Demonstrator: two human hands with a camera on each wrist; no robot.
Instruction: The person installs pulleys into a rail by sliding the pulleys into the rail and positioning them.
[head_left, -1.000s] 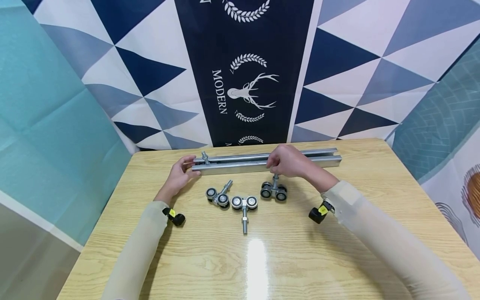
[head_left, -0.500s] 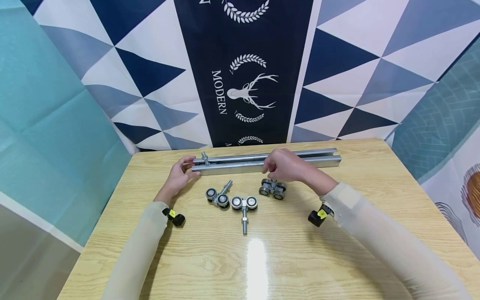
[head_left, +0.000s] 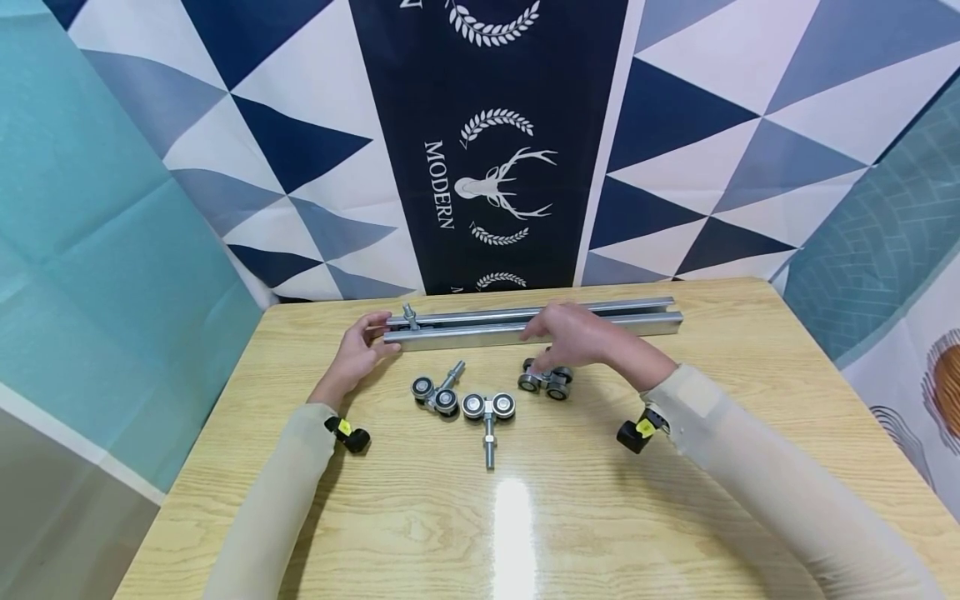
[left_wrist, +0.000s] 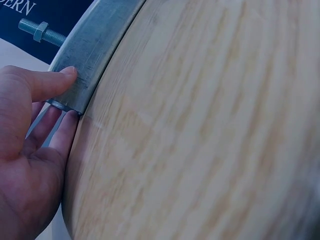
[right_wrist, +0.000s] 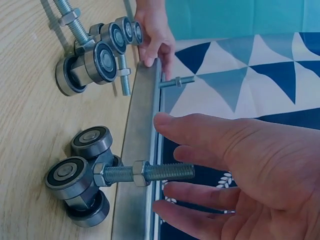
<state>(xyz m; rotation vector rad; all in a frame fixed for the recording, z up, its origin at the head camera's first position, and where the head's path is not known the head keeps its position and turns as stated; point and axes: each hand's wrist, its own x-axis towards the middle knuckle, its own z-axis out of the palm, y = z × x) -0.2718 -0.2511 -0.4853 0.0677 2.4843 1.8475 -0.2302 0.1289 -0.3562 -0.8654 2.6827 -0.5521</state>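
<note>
A metal C-channel rail (head_left: 465, 336) lies along the back of the table. My left hand (head_left: 356, 350) grips its left end, thumb on the front face and other fingers at the end and behind. A trolley roller sits inside the rail near that end, its bolt (head_left: 409, 315) sticking up. My right hand (head_left: 576, 335) hovers in front of the rail with its fingers spread around the upright bolt (right_wrist: 165, 172) of another trolley roller (right_wrist: 70, 175), apart from it. That roller stands on its wheels. Two more trolley rollers lie nearby, a left one (head_left: 435, 396) and a middle one (head_left: 489, 408).
The wooden table (head_left: 405, 525) ends at a patterned cloth backdrop (head_left: 495, 208). Teal cloth (head_left: 112, 208) hangs at the left side. Small black cameras are strapped to both wrists.
My right hand has lowered slightly with the trolley roller, shifting it a little left, and its fingers have let go of the bolt. The left hand stays on the rail.
</note>
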